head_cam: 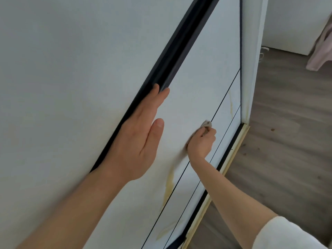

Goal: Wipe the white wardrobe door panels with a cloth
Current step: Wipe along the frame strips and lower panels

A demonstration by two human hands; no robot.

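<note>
Nearest the camera, along the dark vertical frame strip (161,72) that divides the two white wardrobe door panels, the left hand (138,139) lies flat, fingers straight and together, its grip spread and holding nothing, bracing the door. Just beyond it, on the lower part of the right-hand panel (201,72), the right hand (201,142) has its grip curled tight round a small bunched grey cloth (206,124), which it presses against the white surface just beside a thin dark horizontal seam (224,97). To wipe well from here, I judge the cloth should be opened out flatter so more of it meets the panel, and drawn in long overlapping strokes that follow the seam, with firm, even pressure. The yellowish streaks (169,186) below the hand, and a fainter one (231,105) nearer the far edge of the panel, look like dried drips and probably need slower, repeated passes. The left hand's bracing should keep the sliding door from shifting. Farther off lie the door's bottom track (231,155), the grey wood-look floor (287,141) and a pinkish garment (321,47) hanging at the far right. No brand, label or writing can be read anywhere.
</note>
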